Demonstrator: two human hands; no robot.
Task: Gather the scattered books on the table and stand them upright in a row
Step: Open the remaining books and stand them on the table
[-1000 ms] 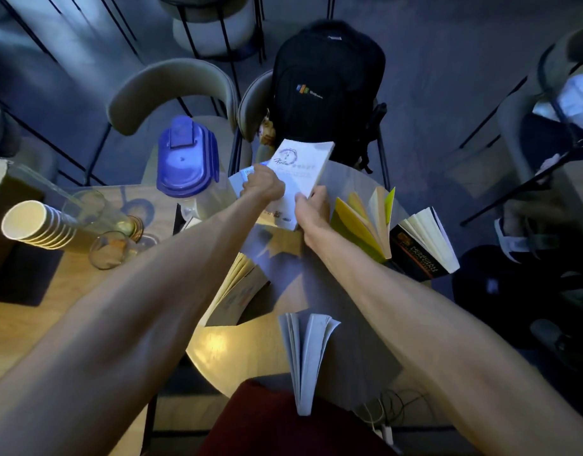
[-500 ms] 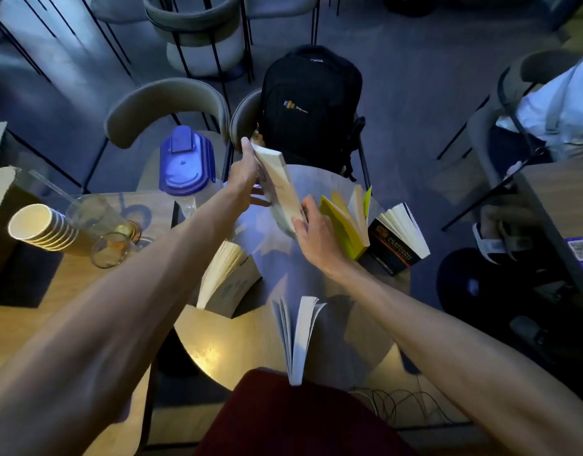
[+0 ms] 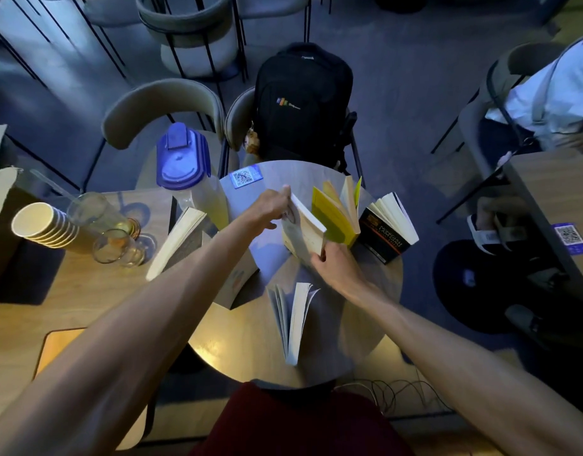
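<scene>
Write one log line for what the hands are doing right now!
left hand: holds white book top | right hand: grips its near edge | placement: beside yellow book | round table

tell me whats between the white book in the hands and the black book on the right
The yellow book stands there, fanned open, between the white book and the black book. The head view shows it.
</scene>
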